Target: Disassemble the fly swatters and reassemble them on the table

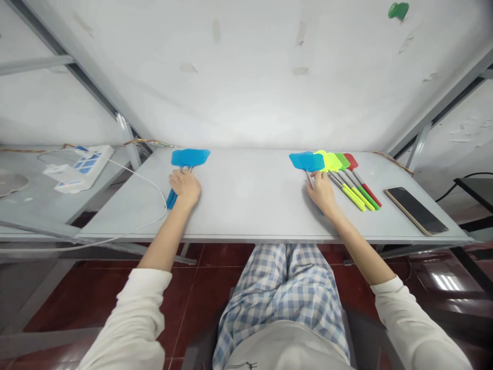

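My left hand (185,186) is closed over the metal shafts of blue fly swatters (190,156) at the table's left. Their blue handles stick out below the hand, and their heads overlap. On the right, my right hand (321,191) pinches the shaft of a blue fly swatter (307,161), whose handle is mostly hidden under the hand. More than one blue head seems to overlap there. Fanned out just beside it lie yellow fly swatters (353,198), a green fly swatter (342,160) and a red fly swatter (351,161), handles toward me.
A smartphone (416,210) lies at the table's right end. On the left, a white power strip (87,169) rests on a neighbouring surface, and a white cable (154,185) runs across the table's left corner. A white wall (246,103) rises behind the grey table (246,205).
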A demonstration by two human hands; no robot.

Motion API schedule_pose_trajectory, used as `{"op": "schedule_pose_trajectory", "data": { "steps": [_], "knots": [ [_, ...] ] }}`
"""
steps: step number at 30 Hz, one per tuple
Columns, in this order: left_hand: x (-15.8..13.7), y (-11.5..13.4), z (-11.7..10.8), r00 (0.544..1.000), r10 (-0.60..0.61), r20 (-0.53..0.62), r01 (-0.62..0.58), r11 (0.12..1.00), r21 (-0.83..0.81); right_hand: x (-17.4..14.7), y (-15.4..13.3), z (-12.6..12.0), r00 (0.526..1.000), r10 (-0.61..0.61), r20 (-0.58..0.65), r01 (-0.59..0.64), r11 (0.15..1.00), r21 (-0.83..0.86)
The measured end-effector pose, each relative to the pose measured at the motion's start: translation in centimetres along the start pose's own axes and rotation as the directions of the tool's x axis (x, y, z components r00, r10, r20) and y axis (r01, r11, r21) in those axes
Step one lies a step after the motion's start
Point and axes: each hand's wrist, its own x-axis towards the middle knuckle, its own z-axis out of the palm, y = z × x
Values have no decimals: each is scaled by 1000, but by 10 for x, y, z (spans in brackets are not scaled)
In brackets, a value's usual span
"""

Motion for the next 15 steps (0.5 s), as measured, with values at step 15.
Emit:
{"op": "schedule_pose_trajectory", "data": {
  "steps": [15],
  "knots": [
    [-68, 77, -7, 579, 787, 213, -727, 617, -302, 9, -58, -11, 736, -672, 86, 675, 737, -20]
  ]
}}
